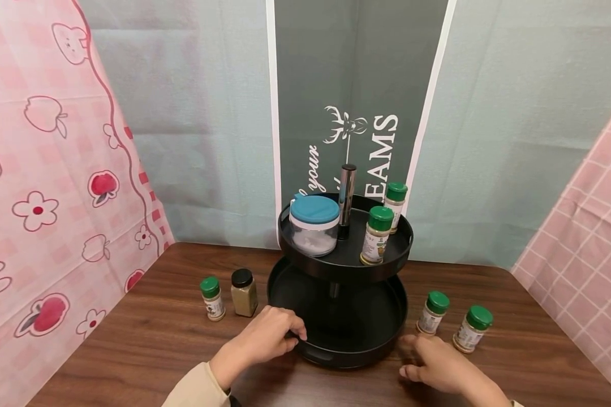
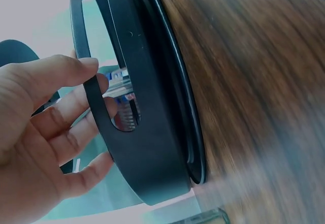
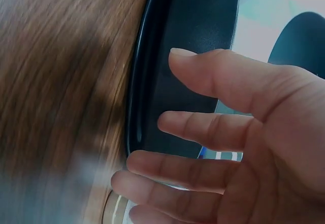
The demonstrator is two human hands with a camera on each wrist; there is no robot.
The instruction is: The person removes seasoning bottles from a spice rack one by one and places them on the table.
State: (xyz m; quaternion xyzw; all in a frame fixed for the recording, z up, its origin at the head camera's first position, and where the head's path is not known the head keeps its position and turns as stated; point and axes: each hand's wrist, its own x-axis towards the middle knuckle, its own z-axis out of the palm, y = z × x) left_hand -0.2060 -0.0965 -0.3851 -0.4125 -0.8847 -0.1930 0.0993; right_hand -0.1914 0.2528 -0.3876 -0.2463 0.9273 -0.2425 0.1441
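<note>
The left hand (image 1: pixel 270 333) pinches the lower tray (image 1: pixel 353 322) by its rim at the slotted handle, the thumb against the rim and two fingertips showing through the slot. The right hand (image 1: pixel 433 362) is spread, thumb apart from the extended fingers, alongside the tray's outer wall; whether it touches, I cannot tell. The tray lies between both hands on the wooden table (image 1: pixel 183 367), beneath the upper tray (image 1: pixel 346 273), which carries a blue-lidded jar (image 1: pixel 314 226) and two green-capped bottles (image 1: pixel 376 240). Near the right hand stands another pair of bottles (image 1: pixel 431 316); a black-capped jar (image 1: pixel 244 294) stands just beyond the left hand
</note>
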